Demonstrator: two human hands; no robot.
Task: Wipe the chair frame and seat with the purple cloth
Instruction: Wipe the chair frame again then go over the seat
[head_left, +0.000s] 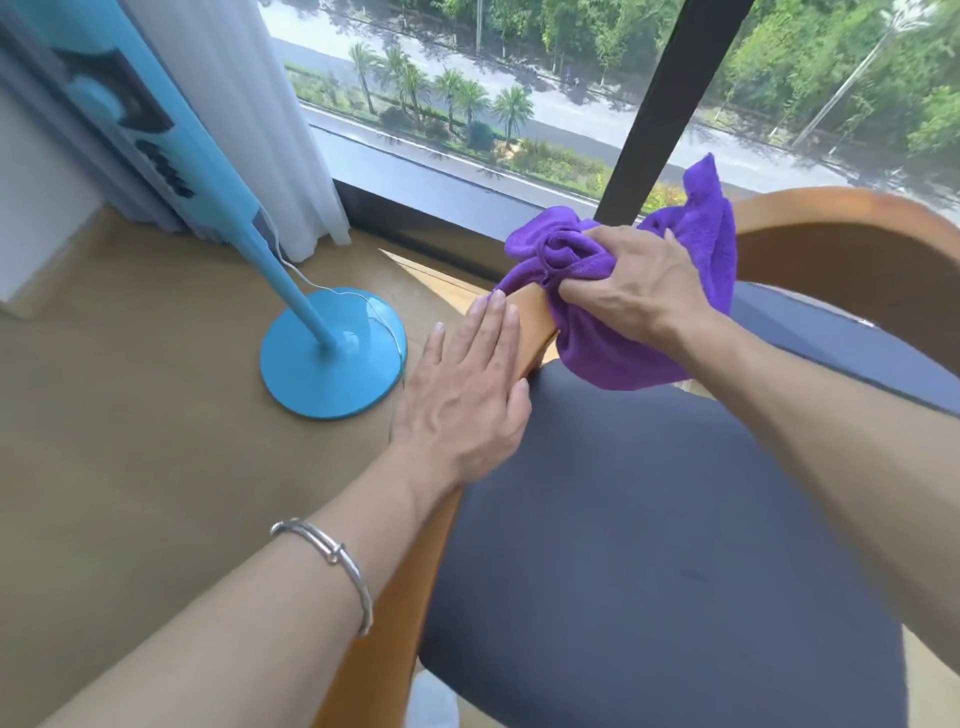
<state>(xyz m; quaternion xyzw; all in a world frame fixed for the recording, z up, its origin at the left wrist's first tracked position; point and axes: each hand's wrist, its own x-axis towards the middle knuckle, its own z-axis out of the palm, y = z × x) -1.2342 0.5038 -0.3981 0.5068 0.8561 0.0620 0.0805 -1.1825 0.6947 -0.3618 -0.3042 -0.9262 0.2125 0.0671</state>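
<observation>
Gripping the purple cloth (613, 358) w/ your right hand (631, 291), you are squeezing a big wad of it, fingers curled tight round the bunch. The cloth is sitting on the wood chair frame (535, 317), at the far end of the left arm rail. Its lower part is hanging down & touching the back edge of the dark seat (649, 545). One corner is sticking up in front of the window (519, 78).

Your left hand (467, 395) is lying flat on the same rail, nearer to you. Its fingers are straight & close together, holding nothing, just pressing on the wood. The fingertips are ending up just beside the cloth; can't tell if they are touching it. A silver bracelet (332, 561) is sitting on your left wrist.

The frame's curved wood back (841, 234) is bending round on the right, behind the cloth. The seat is filling the space btwn your two arms.

On the floor (130, 415) to the left, a blue round stand base (332, 358) is sitting near the chair, w/ a thin wire lying over it. A white curtain (234, 104) is hanging behind it.
</observation>
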